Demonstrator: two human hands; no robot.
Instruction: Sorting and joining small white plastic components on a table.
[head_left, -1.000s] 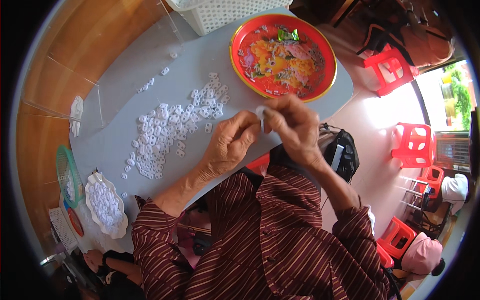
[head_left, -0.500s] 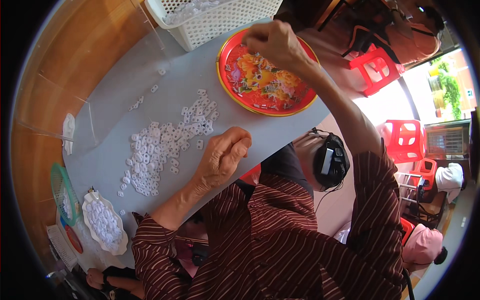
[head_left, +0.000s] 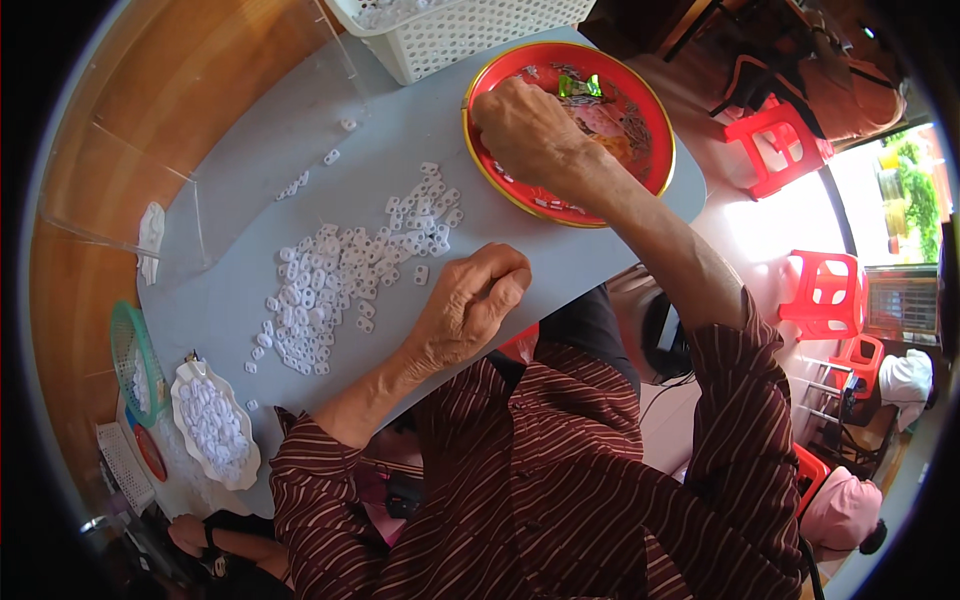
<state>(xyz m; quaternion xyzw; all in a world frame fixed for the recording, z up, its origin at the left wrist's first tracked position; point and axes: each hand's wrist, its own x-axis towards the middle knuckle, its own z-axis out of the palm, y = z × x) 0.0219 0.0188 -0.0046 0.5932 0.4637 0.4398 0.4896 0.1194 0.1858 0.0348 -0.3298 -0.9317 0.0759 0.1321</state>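
My left hand [head_left: 468, 305] is closed over the grey table's front edge, thumb pressed against the curled fingers. Whatever it holds, if anything, is hidden. Beside it lies a spread heap of small white plastic pieces with two holes [head_left: 325, 285]. My right hand [head_left: 532, 128] reaches down into the left part of a round red tray [head_left: 655, 160] with a yellow rim and a printed floral bottom. Its fingers are bent and drawn together, their tips hidden below the hand. Small silvery pieces [head_left: 632, 125] lie scattered in the tray, near a shiny green wrapper-like thing [head_left: 580, 87].
A white perforated basket [head_left: 470, 45] stands at the far edge. At left are a scalloped white dish [head_left: 250, 470] of white pieces, a green basket [head_left: 125, 330] and a clear panel [head_left: 130, 190]. Red stools [head_left: 825, 295] and other people are at right.
My right hand has lowered from above the tray's far side to its left part. The green thing now shows. My left hand stays closed; the whole view has shifted slightly.
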